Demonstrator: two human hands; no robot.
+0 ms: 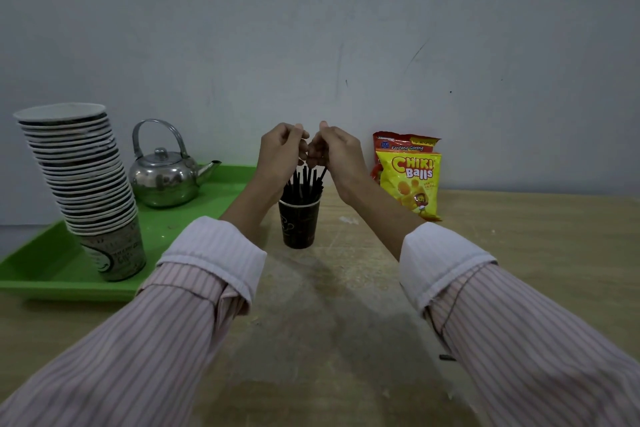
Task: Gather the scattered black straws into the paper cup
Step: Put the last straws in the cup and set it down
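Black straws (304,180) stand bunched in a dark paper cup (299,225) on the wooden worktop (346,322), their tops fanning above its rim. Left hand (282,149) and right hand (334,149) meet just above the tops, fingers curled inward. Whether either grip pinches a straw cannot be told. Left of the cup, a green tray (52,274) carries a stack of cups (83,177) and a metal kettle (166,177). Snack bags (408,180) stand to the right.

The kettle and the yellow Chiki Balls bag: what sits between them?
In the head view: a dark paper cup holding black straws, with the left hand and right hand above it.
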